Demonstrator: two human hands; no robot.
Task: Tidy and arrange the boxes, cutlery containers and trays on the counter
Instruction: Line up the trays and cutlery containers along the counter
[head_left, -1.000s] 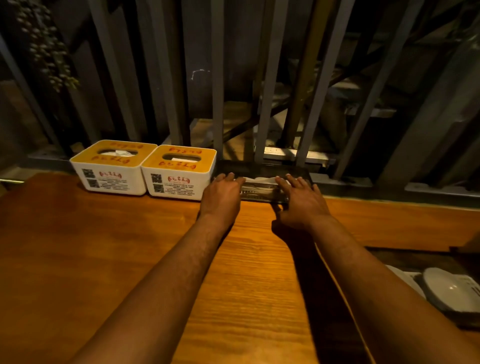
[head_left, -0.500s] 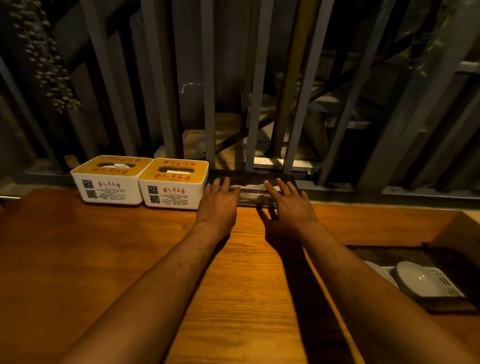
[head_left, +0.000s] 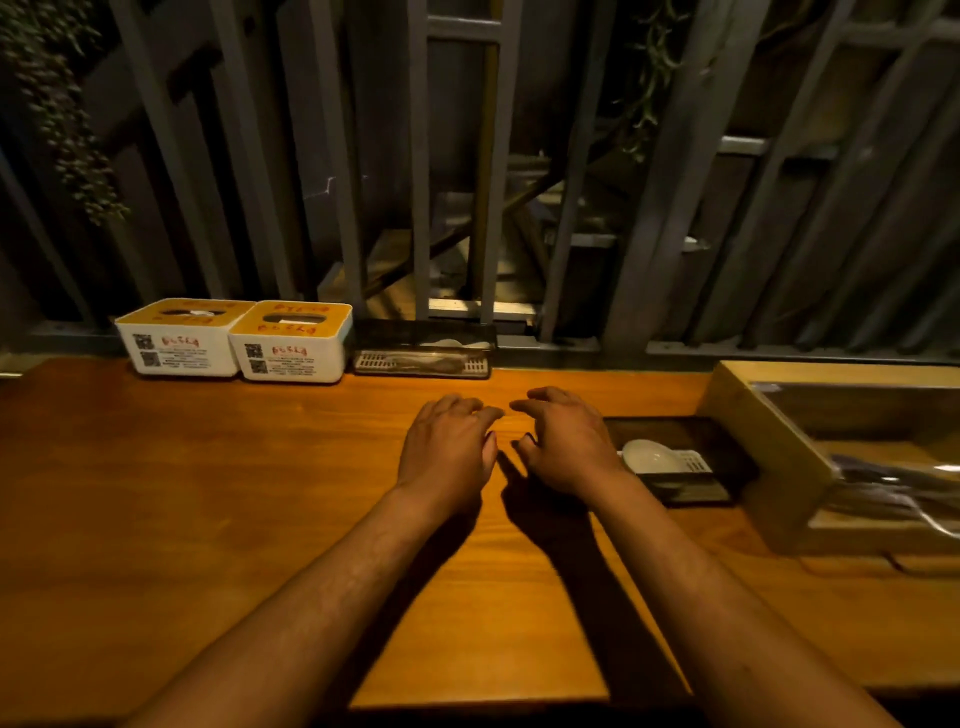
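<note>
Above the bench (head_left: 208, 493), left hand (head_left: 447, 452) and right hand (head_left: 569, 449) are held palm-down, side by side, fingers loosely curled and empty, near the cutlery container (head_left: 422, 349).

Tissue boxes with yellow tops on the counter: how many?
2. The left tissue box and the right tissue box stand side by side at the counter's back edge, left of the dark cutlery container. None seem hidden.
</note>
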